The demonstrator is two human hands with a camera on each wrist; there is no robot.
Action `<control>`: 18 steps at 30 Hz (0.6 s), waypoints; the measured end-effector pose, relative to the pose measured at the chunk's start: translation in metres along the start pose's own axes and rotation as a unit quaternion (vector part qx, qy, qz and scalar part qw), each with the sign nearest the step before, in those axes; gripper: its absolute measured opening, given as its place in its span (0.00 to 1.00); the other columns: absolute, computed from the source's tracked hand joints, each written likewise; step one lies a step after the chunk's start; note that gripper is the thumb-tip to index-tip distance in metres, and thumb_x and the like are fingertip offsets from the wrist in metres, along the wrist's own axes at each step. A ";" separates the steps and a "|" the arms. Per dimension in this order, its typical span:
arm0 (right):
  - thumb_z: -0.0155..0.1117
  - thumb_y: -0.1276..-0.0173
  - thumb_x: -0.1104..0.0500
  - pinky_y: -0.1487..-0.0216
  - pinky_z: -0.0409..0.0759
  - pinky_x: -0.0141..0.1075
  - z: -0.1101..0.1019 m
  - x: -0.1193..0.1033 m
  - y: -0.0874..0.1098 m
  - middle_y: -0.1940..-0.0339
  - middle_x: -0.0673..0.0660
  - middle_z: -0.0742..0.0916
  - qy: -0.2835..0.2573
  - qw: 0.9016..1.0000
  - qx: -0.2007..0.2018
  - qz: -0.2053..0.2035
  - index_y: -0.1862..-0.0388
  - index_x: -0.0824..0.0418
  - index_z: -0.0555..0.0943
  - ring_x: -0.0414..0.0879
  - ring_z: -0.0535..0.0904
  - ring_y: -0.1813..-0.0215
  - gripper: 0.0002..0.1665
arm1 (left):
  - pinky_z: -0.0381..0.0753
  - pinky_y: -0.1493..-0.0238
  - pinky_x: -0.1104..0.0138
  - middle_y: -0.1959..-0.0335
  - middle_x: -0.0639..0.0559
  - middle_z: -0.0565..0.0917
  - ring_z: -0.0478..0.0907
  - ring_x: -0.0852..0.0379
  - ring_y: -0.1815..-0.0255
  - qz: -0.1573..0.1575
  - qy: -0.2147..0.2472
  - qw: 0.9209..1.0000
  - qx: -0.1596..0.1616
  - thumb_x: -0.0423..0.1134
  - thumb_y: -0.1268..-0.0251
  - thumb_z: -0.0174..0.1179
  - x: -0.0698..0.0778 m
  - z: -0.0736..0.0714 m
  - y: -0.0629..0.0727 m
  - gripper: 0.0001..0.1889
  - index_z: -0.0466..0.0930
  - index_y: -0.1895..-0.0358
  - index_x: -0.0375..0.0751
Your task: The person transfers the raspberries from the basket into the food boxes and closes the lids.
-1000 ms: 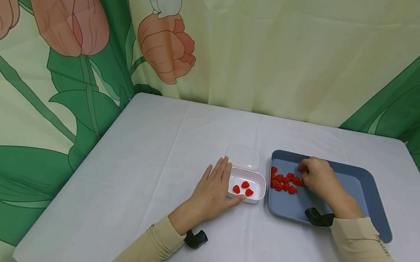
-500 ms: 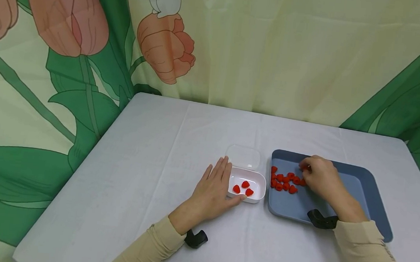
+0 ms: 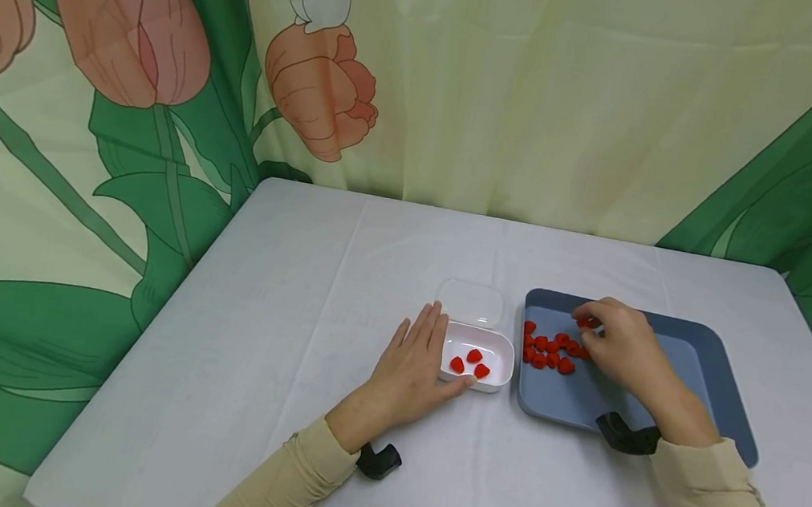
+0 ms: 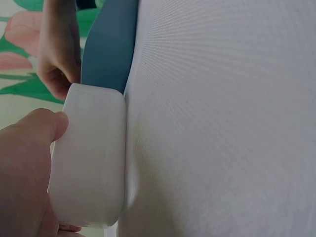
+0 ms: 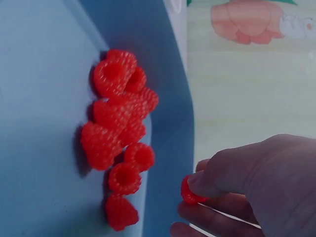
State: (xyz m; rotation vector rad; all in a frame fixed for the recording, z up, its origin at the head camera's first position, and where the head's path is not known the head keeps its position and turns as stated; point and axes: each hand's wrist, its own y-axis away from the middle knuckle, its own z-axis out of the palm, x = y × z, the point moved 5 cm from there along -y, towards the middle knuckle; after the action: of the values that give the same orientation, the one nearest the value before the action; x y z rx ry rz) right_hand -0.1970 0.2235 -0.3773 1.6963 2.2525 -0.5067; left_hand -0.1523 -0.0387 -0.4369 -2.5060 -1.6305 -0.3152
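Observation:
My left hand (image 3: 406,374) lies with straight fingers against the left side of a small white box (image 3: 502,352), its thumb on the near rim. In the left wrist view the thumb laps over the edge of the box (image 4: 94,158). The box has 3 red raspberries (image 3: 474,356) inside. My right hand (image 3: 623,345) is over the blue-grey tray (image 3: 687,351), pinching a raspberry (image 5: 189,193) between thumb and fingers, raised above the tray. Several more raspberries (image 5: 123,177) lie grouped at the tray's left end.
Behind the white box lies a clear plastic lid (image 3: 470,302), flat on the white tablecloth (image 3: 284,315). The tray stands just right of the box. A printed curtain (image 3: 534,120) hangs behind the table's far edge.
My right hand has lifted slightly from the tray with a raspberry between its fingers, which now shows more plainly. The left hand and the box have stayed in place.

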 end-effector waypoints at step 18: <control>0.65 0.42 0.73 0.62 0.85 0.50 -0.006 -0.035 0.013 0.58 0.63 0.85 -0.012 0.997 0.034 -0.062 0.58 0.68 0.84 0.57 0.82 0.60 0.11 | 0.52 0.21 0.49 0.19 0.42 0.51 0.45 0.47 0.17 0.000 0.006 1.000 0.002 0.69 0.34 0.50 -0.001 0.000 -0.001 0.50 0.48 0.22 0.36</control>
State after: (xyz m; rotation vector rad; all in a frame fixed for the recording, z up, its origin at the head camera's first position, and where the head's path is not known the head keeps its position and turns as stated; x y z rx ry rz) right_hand -0.1752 0.1988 -0.3590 1.5790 2.3605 -0.6356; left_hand -0.1530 -0.0389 -0.4372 -2.4967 -1.6237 -0.3268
